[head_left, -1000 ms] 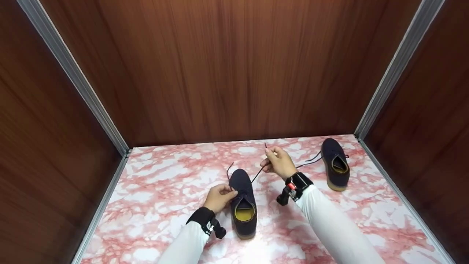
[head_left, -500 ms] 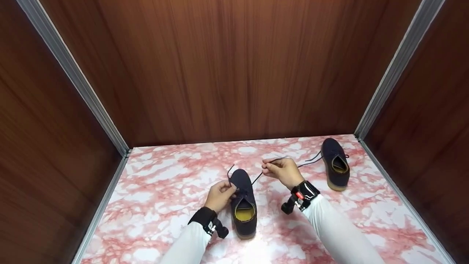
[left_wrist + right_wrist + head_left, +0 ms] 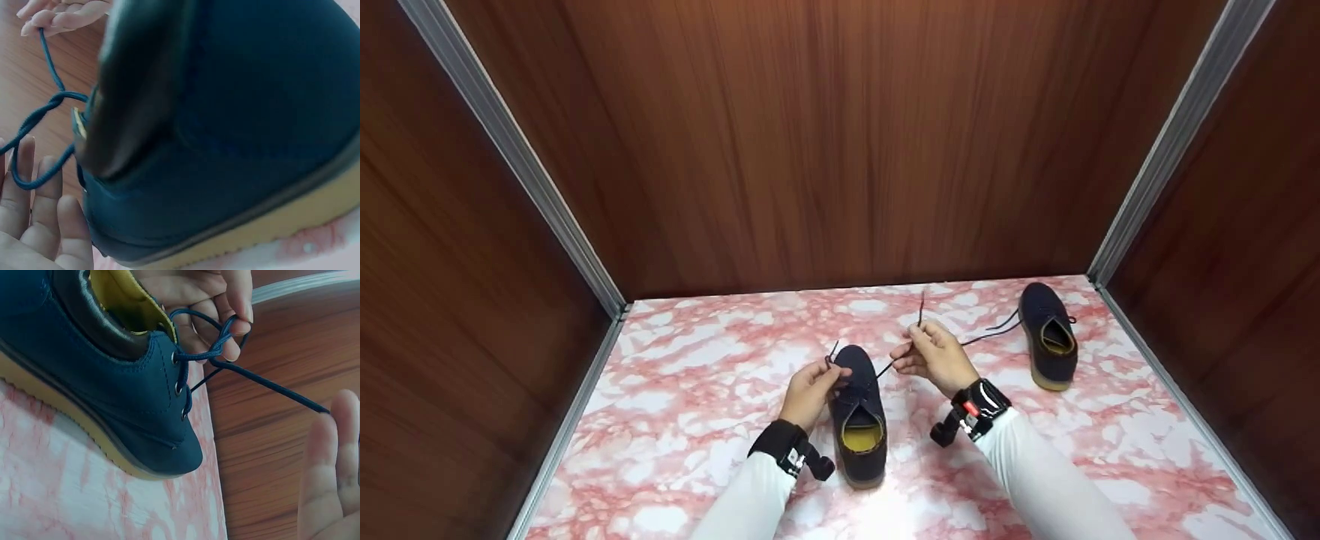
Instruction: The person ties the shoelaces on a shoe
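A dark navy lace-up shoe (image 3: 859,435) with a yellow lining stands toe away from me, between the hands. My left hand (image 3: 808,391) pinches a crossed loop of its shoelace (image 3: 222,343) above the eyelets; in the left wrist view the left hand's fingers (image 3: 48,197) lie beneath that loop. To the right of the shoe, my right hand (image 3: 936,356) pinches the other lace length between fingertips (image 3: 320,433), and that stretch runs taut back to the crossing. The lace's free tip sticks up past the right hand.
A matching shoe (image 3: 1051,352) stands at the back right, its laces trailing left over the red-and-white marbled surface (image 3: 697,420). Dark wood panels (image 3: 840,150) rise at the back and both sides, with grey metal strips at the corners.
My left hand has moved forward along the shoe, bringing its lace closer to the toe. The right hand dipped and turned, then rose slightly, and the lace tip points upward again. Both shoes stay put.
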Demonstrator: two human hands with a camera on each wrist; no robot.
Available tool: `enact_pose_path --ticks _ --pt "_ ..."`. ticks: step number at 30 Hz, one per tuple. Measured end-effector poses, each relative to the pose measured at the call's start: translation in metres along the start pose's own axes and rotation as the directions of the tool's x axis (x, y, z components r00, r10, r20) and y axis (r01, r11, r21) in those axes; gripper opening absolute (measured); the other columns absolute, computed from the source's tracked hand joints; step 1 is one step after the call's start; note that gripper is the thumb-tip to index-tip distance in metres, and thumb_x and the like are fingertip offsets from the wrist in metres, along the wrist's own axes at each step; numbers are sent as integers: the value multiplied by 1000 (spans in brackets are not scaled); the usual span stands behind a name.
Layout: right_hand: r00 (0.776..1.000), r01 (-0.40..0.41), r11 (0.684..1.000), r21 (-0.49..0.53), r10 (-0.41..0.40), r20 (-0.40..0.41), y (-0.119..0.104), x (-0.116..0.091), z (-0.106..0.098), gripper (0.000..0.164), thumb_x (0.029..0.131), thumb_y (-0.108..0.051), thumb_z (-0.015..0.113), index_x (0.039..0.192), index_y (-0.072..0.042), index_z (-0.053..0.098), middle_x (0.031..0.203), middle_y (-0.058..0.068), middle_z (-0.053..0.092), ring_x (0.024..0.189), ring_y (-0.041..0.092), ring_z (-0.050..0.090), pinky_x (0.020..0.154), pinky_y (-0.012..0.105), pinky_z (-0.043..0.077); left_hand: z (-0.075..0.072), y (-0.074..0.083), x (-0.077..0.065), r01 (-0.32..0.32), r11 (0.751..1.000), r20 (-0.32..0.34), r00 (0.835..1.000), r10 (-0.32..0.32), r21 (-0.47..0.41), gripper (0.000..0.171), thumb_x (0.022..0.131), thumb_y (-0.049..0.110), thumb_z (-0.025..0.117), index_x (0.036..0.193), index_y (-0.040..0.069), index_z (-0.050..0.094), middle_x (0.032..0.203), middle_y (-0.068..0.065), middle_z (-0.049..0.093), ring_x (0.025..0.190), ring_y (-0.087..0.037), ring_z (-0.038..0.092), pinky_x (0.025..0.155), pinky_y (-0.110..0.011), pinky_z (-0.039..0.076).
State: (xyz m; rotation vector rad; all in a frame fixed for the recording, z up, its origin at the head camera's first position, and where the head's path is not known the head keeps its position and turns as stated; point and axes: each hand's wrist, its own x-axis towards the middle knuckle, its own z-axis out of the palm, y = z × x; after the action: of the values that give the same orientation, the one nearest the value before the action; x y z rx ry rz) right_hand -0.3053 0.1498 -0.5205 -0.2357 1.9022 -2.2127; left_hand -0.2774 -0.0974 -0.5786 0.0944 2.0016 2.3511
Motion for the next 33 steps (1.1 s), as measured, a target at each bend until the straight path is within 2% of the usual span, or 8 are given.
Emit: enact_pose_path --ticks 4,7,13,17,21,26,29,33 --pt "999 -4 999 -34 6 40 2 -3 0 29 100 -2 66 125 10 59 93 1 78 86 11 76 84 29 64 1 7 1 2 996 -24 1000 -4 -88 16 106 13 57 94 6 64 102 -4 79 93 -12 71 92 -30 57" --pt "998 5 999 -40 -2 63 3 -4 -1 37 94 5 70 128 16 60 95 1 79 91 10 77 87 28 63 2 13 2 -7 990 -34 999 2 -144 17 107 13 55 98 5 65 100 -2 78 94 -13 72 93 -31 56" --pt "1000 6 999 -42 -5 13 8 -5 0 28 103 -4 63 122 16 62 99 4 79 83 9 77 82 27 64 1 20 1 -29 981 -4 1000 28 -193 22 111 16 47 106 3 63 105 -5 77 97 -15 73 96 -33 57" --pt "1000 7 997 -83 -6 7 12 -4 2 22 108 -15 57 113 6 62 103 4 79 79 8 74 79 27 63 0 23 0 -19 973 16 1000 23 -230 24 113 18 41 107 5 60 103 -5 76 96 -15 73 95 -32 57" --pt "1000 10 996 -87 -9 15 17 -2 8 20 112 -19 49 102 -6 61 103 5 79 91 10 73 86 30 62 1 24 -1 -6 960 15 1000 11 -281 26 114 18 36 107 5 58 99 -3 73 97 -16 73 97 -34 57" --pt "999 1 999 53 -4 45 24 0 17 22 114 -20 39 99 -10 51 90 3 77 93 15 76 95 36 61 2 24 0 1 949 -1 1000 -1 -314 25 114 19 37 106 7 58 95 -3 71 94 -17 73 95 -33 58" --pt "999 -3 991 135 -2 38 25 2 24 23 115 -19 37 98 -8 49 77 2 69 83 17 76 94 41 62 2 23 1 -1 948 -24 1000 -7 -319 25 114 19 39 105 8 59 93 -2 69 90 -15 71 90 -31 58" --pt "1000 -6 986 169 8 -14 27 4 30 23 114 -18 40 98 -5 50 65 -1 51 65 13 64 87 40 64 3 22 2 6 946 -49 999 -23 -323 25 114 18 38 102 11 59 88 1 65 83 -14 67 83 -29 57"
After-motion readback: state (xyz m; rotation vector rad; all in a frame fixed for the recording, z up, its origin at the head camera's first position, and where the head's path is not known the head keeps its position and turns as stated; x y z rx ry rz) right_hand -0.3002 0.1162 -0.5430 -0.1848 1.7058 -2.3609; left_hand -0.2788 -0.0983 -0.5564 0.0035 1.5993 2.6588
